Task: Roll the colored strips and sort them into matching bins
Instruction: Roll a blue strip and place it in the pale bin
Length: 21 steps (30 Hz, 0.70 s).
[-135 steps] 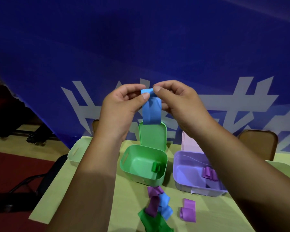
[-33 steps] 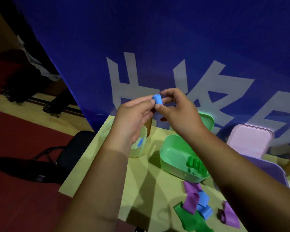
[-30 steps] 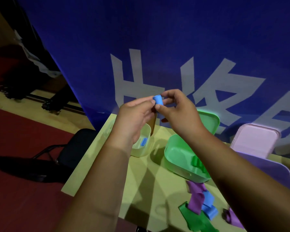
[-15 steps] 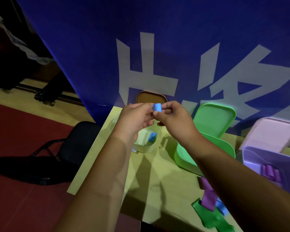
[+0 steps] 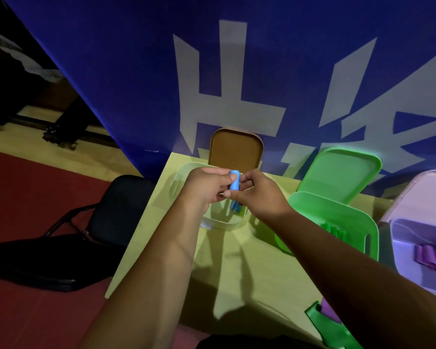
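A rolled blue strip (image 5: 234,180) stands upright, pinched between my left hand (image 5: 207,185) and my right hand (image 5: 258,195). Both hands hover directly over the pale cream bin (image 5: 224,224) at the table's far left, which holds another blue roll (image 5: 235,206). To the right sits the green bin (image 5: 337,217) with green rolls (image 5: 335,230) inside, then the purple bin (image 5: 413,248) holding purple rolls (image 5: 428,256). Loose green and purple strips (image 5: 322,313) lie near the table's front, partly hidden by my right forearm.
A brown lid (image 5: 235,149) leans behind the cream bin and a green lid (image 5: 342,172) behind the green bin, both against a blue banner. The table's left edge (image 5: 136,233) drops to a black chair (image 5: 116,207) on red floor.
The blue strip hung unrolled between my fingers 4.5 s ago; it is now a tight roll. My hands have carried it leftward and lower, from in front of the banner to over the cream bin.
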{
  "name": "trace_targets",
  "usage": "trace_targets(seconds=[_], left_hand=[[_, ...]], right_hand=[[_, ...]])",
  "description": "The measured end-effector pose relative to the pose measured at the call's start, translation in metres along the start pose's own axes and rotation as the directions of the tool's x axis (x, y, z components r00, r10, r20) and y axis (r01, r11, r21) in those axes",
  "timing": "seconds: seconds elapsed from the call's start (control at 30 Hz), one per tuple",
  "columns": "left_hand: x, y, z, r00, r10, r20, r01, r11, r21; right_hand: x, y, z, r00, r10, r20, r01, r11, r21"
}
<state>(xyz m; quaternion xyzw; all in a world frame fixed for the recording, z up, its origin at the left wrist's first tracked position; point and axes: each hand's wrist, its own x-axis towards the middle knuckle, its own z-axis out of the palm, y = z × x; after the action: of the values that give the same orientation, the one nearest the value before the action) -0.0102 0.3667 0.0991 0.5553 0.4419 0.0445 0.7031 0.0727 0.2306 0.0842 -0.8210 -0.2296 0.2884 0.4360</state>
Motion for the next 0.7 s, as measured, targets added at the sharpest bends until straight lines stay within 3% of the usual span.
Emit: trace_targets(seconds=[0.1,0.23,0.4,0.7], left_hand=[[0.033,-0.015,0.0,0.999,-0.016,-0.052,0.019,0.998,0.059],[0.081,-0.045,0.005,0.989,-0.02,-0.143,0.051,0.976,0.213],[0.129,-0.074,0.013,0.978,0.019,-0.208,0.093,0.852,0.515],[0.192,-0.118,0.027,0.943,-0.009,-0.332,0.227,0.747,0.625]], right_hand=[[0.015,0.018,0.002,0.996,0.079,0.033,-0.076,0.994,-0.082],[0.036,0.046,0.004,0.985,0.167,-0.043,-0.171,0.978,-0.123],[0.052,0.065,0.011,0.973,0.222,-0.066,-0.23,0.961,-0.153],[0.058,0.069,0.011,0.951,0.305,-0.044,-0.308,0.935,-0.174]])
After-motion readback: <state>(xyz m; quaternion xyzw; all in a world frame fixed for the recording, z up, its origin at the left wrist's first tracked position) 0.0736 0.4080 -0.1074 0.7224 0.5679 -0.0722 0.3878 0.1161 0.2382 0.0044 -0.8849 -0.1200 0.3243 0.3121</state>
